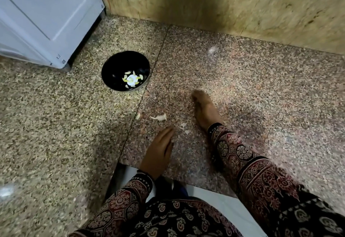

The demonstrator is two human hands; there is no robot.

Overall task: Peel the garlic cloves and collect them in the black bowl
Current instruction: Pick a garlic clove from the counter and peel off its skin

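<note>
Landmark is the black bowl (125, 70), on the bench (261, 91) beside the white appliance (46, 22). It holds a small heap of peeled cloves (133, 80).

Next garlic clove (159, 117) lies on the bench on my side of the bowl, a bit to its right, well apart from it. It looks to be still in its skin. A small pale bit (138, 115) sits just left of it, and skin scraps (183, 125) lie further right.

Long axis runs roughly left-right in view: thin papery tail points left, fat end right.

Left hand (158, 151) is nearer me than the clove, not touching it. Its fingers (166, 134) are straight, together and hold nothing. Right hand (204, 109) is down on the bench, right of the clove and well right of the bowl. It's motion-blurred, so I can't tell its finger state.

Handling, my read:
- The clove is light, firm under a loose, brittle skin, and likely to skid on polished stone.
- I'd pinch across the fat end and tear the skin from the tail.
- The peeled surface will be slick, so the grip needs to be firm but not bruising.
</note>
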